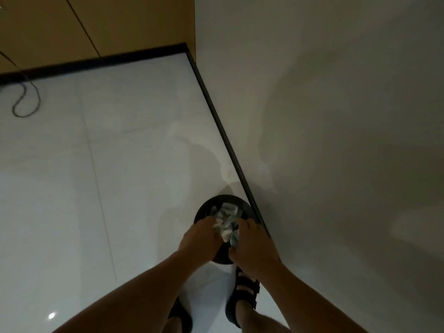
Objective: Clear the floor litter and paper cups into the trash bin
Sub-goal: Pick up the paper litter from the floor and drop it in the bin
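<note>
A round black trash bin (204, 207) stands on the white floor against the wall's dark baseboard. Directly over its mouth I hold a bundle of crumpled white paper litter (225, 218). My left hand (200, 239) grips the bundle from the left, fingers curled round it. From the right, my right hand (252, 246) grips the same paper, with a piece hanging below its fingers. Both hands cover the near half of the bin. What lies inside the bin is hidden.
A white wall (336, 116) rises close on the right behind a dark baseboard (223, 131). Wooden panels (96, 25) close the far side. A grey cable loop (24, 102) lies at far left. My sandalled feet (242, 299) stand just behind the bin.
</note>
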A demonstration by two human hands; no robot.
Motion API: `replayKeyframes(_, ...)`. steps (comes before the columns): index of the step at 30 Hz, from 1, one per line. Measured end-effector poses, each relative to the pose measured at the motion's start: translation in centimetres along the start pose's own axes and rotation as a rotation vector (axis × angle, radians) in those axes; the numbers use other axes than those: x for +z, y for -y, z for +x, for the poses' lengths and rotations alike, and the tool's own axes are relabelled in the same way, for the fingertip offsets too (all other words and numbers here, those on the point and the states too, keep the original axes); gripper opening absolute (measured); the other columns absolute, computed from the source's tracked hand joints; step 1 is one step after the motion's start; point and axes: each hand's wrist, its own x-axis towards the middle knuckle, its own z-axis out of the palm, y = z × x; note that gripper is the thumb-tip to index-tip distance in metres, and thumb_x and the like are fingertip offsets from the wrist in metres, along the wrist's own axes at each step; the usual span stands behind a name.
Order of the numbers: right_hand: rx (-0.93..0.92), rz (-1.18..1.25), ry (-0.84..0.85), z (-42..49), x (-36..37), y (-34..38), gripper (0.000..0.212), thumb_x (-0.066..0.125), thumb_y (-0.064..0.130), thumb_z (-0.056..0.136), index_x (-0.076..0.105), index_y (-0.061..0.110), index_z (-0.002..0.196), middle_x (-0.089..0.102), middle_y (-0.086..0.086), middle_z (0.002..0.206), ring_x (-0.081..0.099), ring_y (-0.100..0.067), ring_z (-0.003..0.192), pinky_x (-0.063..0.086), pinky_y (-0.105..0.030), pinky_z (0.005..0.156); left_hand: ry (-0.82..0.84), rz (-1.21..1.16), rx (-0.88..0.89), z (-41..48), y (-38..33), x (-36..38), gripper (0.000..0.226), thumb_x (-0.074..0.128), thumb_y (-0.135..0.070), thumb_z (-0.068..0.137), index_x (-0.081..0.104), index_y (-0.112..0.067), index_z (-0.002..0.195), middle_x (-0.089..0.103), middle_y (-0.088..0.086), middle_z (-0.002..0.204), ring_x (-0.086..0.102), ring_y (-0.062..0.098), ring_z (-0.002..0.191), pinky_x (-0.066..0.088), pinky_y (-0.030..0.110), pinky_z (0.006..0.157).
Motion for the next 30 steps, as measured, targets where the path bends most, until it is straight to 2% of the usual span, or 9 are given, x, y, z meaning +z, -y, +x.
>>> replayKeyframes(2,0.007,-0.003,0.005,3.6,2.9,-2.1,0.070,0.060,0.042,0.087,0.029,0.016,0.145,0.042,-0.005,0.137,0.043,-0.024,0.123,0.046,-0.031,0.090,0.032,0.022,-0.018,4.1,1.9,3.2,0.025,0.051,-0.034,0.091,0.052,-0.015,0.107,0.061,0.008,0.110,0.059,0.028,0.099,0.047,0.032,0.078)
replayKeyframes(4,0.019,0.004,0.032,6.2,5.2,-3.9,0.070,0.062,0.042,0.086,0.030,0.018,0.144,0.042,-0.006,0.137,0.044,-0.025,0.122,0.047,-0.033,0.089,0.049,0.049,-0.018,7.0,3.6,5.7,0.026,0.053,-0.032,0.089,0.052,-0.013,0.108,0.057,0.009,0.114,0.055,0.030,0.105,0.048,0.036,0.083)
replayKeyframes(7,0.022,0.024,0.086,8.1,7.4,-5.7,0.077,0.066,0.044,0.084,0.029,0.019,0.146,0.040,-0.005,0.138,0.046,-0.026,0.120,0.048,-0.035,0.090,0.031,0.114,0.032,9.5,5.5,7.5,0.054,0.060,-0.036,0.084,0.044,-0.018,0.133,0.043,0.004,0.138,0.036,0.026,0.131,0.040,0.039,0.103)
replayKeyframes(9,0.024,0.032,0.094,8.3,7.8,-6.1,0.078,0.065,0.047,0.084,0.028,0.020,0.147,0.037,-0.004,0.141,0.047,-0.027,0.120,0.048,-0.034,0.089,0.032,0.179,0.047,9.6,6.4,7.4,0.074,0.064,-0.041,0.079,0.033,-0.021,0.143,0.031,0.001,0.148,0.022,0.024,0.139,0.034,0.039,0.109)
replayKeyframes(12,0.043,0.045,0.099,6.7,6.7,-5.4,0.076,0.062,0.047,0.086,0.027,0.020,0.147,0.035,-0.004,0.143,0.045,-0.025,0.123,0.046,-0.032,0.089,0.010,0.154,-0.033,7.5,6.6,5.7,0.073,0.059,-0.044,0.081,0.031,-0.019,0.144,0.031,0.003,0.147,0.021,0.025,0.138,0.034,0.041,0.107)
replayKeyframes(16,0.029,-0.002,0.125,2.8,1.5,-2.6,0.077,0.057,0.050,0.087,0.023,0.019,0.149,0.029,-0.004,0.148,0.037,-0.025,0.131,0.043,-0.033,0.094,-0.043,0.073,-0.054,2.6,3.8,0.7,0.068,0.056,-0.044,0.085,0.033,-0.017,0.142,0.033,0.004,0.146,0.022,0.024,0.139,0.032,0.040,0.107)
replayKeyframes(20,-0.039,-0.032,0.089,-2.0,-6.4,2.0,0.077,0.059,0.050,0.086,0.026,0.019,0.148,0.034,-0.004,0.147,0.039,-0.024,0.131,0.041,-0.033,0.098,-0.150,0.016,-0.033,-4.3,0.2,-6.5,0.063,0.057,-0.041,0.088,0.035,-0.017,0.142,0.034,0.004,0.147,0.023,0.023,0.139,0.031,0.039,0.109)
replayKeyframes(25,-0.159,-0.092,0.065,-8.2,-16.3,10.4,0.078,0.060,0.051,0.085,0.026,0.020,0.149,0.032,-0.003,0.149,0.037,-0.025,0.131,0.040,-0.038,0.101,-0.268,-0.014,-0.036,-13.9,-2.6,-17.0,0.067,0.056,-0.043,0.089,0.032,-0.018,0.146,0.029,0.004,0.153,0.018,0.023,0.143,0.027,0.040,0.113)
replayKeyframes(30,-0.343,-0.196,0.005,-13.3,-23.1,19.7,0.078,0.056,0.054,0.087,0.025,0.021,0.151,0.031,-0.004,0.149,0.035,-0.026,0.132,0.040,-0.039,0.101,-0.421,-0.043,-0.078,-23.5,-1.8,-25.3,0.065,0.054,-0.044,0.088,0.034,-0.019,0.145,0.030,0.002,0.152,0.020,0.021,0.142,0.029,0.039,0.111)
